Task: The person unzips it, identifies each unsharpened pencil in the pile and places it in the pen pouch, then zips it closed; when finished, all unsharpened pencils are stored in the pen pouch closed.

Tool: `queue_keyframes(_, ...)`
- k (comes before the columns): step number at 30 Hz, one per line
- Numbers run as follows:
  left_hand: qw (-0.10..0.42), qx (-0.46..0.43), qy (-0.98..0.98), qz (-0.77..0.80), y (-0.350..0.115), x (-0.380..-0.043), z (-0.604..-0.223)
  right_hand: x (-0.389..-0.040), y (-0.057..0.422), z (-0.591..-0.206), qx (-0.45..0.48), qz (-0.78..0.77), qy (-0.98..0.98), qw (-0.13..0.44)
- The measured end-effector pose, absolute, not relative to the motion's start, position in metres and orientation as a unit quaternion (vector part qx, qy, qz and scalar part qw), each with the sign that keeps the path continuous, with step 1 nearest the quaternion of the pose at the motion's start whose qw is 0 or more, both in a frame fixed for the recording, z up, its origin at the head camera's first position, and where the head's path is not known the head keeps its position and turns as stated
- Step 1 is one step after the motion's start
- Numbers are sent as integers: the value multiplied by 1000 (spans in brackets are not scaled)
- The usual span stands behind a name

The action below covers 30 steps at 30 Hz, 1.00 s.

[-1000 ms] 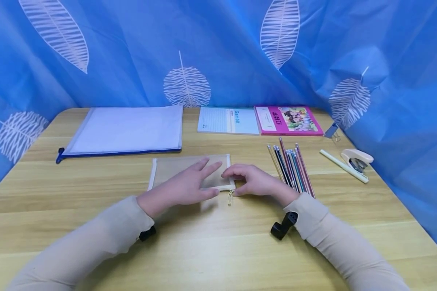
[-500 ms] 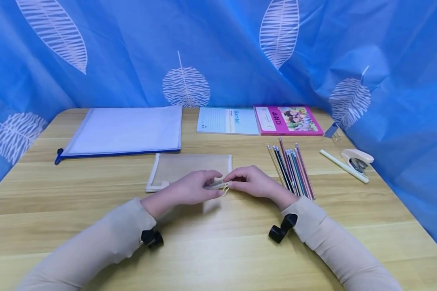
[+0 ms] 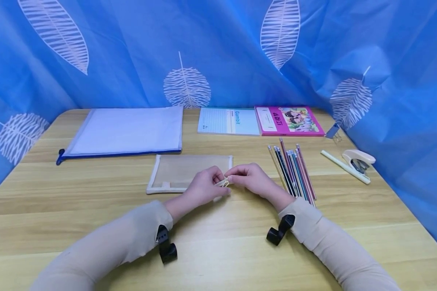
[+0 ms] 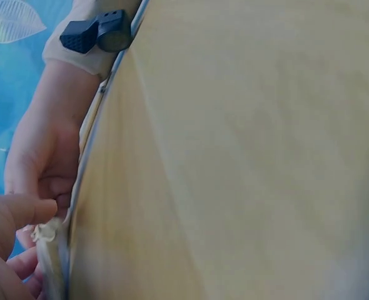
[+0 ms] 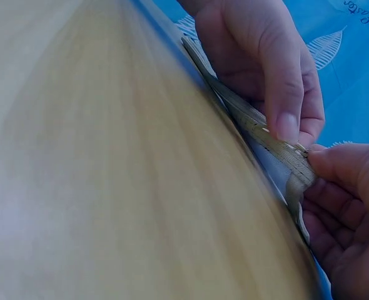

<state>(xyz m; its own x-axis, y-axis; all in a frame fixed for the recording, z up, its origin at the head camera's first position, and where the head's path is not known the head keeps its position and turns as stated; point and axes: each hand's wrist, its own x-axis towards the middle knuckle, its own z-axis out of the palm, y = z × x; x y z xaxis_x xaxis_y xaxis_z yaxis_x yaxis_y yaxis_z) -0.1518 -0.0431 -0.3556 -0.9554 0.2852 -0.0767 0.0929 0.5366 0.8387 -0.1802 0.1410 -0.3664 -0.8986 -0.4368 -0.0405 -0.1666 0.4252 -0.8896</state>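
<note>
A small see-through mesh zip pouch with white edging lies on the table, its near right corner raised. My right hand pinches that corner at the end of the zipper, between thumb and fingers. From the left, my left hand grips the zipper edge close to the corner, thumb on one side and curled fingers on the other. A pale looped zipper pull shows between the two hands. In the left wrist view both hands meet at the bundled corner.
Several pencils lie just right of my right hand. Behind stand out a large white zip folder, a notebook and a pink book. A pale green pen, a stapler and a binder clip lie right.
My left hand has come off the pouch's face, moved right and closed on the zipper edge. My right hand has taken the corner, now raised and drawn in between the hands.
</note>
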Motion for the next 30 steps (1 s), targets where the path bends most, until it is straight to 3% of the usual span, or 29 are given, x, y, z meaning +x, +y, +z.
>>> queue_keyframes(6,84,98,864,487,-42,-154,-357,-180,140,-366,-159,-519,829,135)
queue_keyframes(30,94,37,809,580,-44,-155,-356,-176,138,-365,-142,-535,821,139)
